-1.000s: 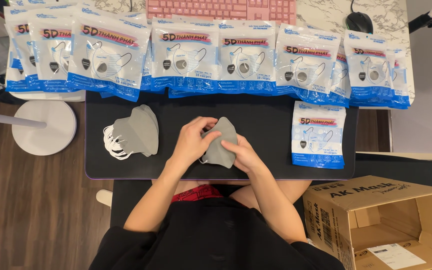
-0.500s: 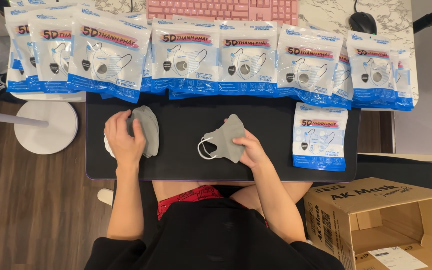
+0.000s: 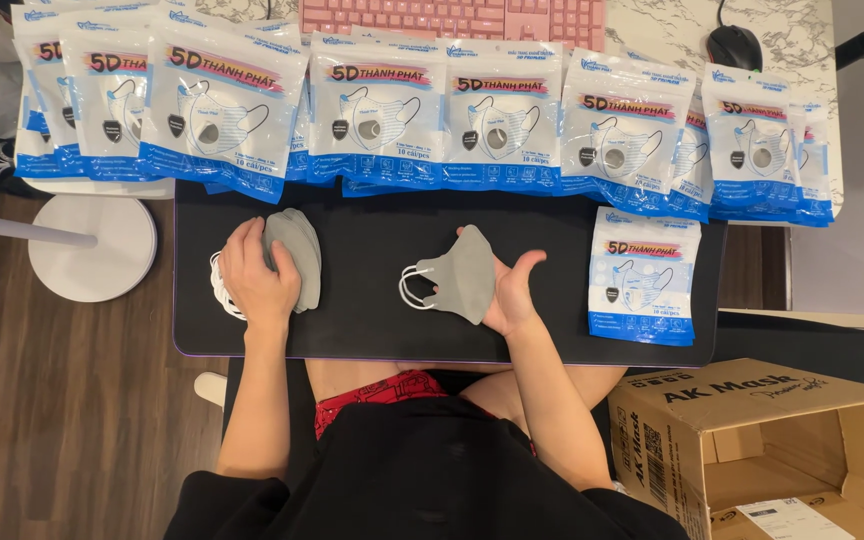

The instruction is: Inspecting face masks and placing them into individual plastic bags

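My left hand rests on a stack of grey face masks with white ear loops at the left of the black mat, fingers curled over the stack's edge. My right hand lies palm up at the mat's middle. It holds a single folded grey mask whose white loops hang to the left. A lone blue-and-white mask pouch lies flat to the right of that hand.
A row of several blue-and-white mask pouches overlaps along the mat's far edge. Behind them are a pink keyboard and a black mouse. An open cardboard box stands at lower right; a white round base on the floor, left.
My left hand left the single mask and moved left onto the stack. My right hand keeps the single mask and has turned palm up.
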